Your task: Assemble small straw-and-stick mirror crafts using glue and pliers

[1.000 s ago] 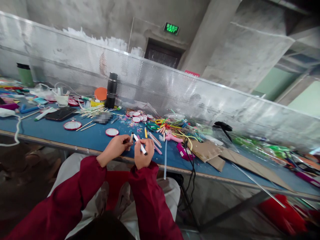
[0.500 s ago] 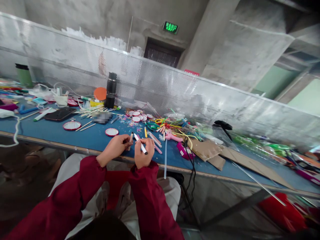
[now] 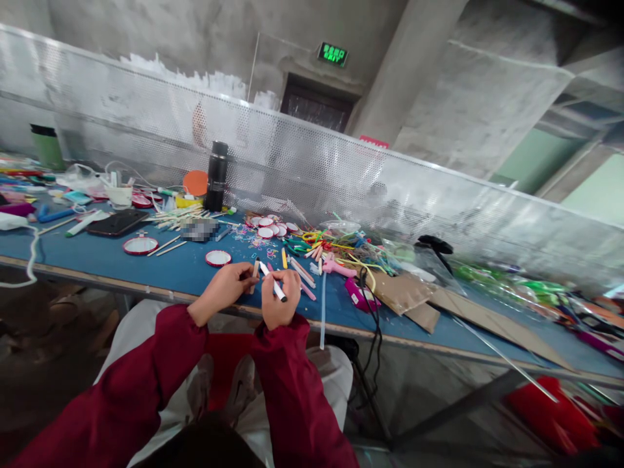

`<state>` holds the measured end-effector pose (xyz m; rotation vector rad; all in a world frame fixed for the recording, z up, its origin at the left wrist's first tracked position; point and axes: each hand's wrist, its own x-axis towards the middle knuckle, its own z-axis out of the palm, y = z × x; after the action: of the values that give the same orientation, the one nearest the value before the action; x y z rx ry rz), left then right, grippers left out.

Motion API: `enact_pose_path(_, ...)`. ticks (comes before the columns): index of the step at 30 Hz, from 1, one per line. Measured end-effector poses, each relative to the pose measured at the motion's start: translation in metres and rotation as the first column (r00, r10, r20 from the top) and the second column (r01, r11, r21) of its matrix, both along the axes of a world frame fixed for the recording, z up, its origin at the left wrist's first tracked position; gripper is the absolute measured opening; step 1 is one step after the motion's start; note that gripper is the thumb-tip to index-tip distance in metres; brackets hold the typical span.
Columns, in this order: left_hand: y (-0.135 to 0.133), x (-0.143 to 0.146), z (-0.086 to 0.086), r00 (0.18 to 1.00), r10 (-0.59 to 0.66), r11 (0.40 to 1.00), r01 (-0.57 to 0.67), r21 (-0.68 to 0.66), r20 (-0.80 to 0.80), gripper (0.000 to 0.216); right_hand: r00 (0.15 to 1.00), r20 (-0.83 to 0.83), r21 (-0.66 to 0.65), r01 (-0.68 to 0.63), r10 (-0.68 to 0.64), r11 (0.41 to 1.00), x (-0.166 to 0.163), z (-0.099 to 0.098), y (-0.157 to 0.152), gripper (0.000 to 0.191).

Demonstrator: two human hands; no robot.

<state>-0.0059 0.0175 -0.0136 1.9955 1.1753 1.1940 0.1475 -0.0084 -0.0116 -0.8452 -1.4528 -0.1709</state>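
Note:
My left hand (image 3: 228, 286) is closed in a pinch on a short tan stick (image 3: 255, 269) with a dark upper end, held upright just above the table's front edge. A white marker (image 3: 273, 284) with a black end lies slanted in my right hand (image 3: 281, 300), which is closed around it like a pen. The marker's far tip is close beside the stick; whether they touch I cannot tell. Just beyond my hands are a yellow crayon-like stick (image 3: 284, 259) and several pink and white sticks (image 3: 303, 273). A red-rimmed round disc (image 3: 218, 258) lies beyond my left hand.
A pink glue gun (image 3: 337, 266) and its black cable (image 3: 375, 325) lie right of my hands. Behind stand a black bottle (image 3: 216, 177) and a perforated metal screen (image 3: 302, 153). A phone (image 3: 117, 222) rests at the left, flat cardboard (image 3: 497, 325) at the right.
The marker in my right hand has shifted very slightly toward the left. My left hand and the stick stay where they were.

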Motion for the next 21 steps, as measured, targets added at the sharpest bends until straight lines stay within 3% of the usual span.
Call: enact_pose_path(21, -0.0012, 0.0002, 0.0014, 1.0, -0.011, 1.0, 0.011, -0.004, -0.002, 0.023, 1.0, -0.013, -0.002, 0.001, -0.001, 1.0, -0.0002, 0.0004, 0.0, 0.01)
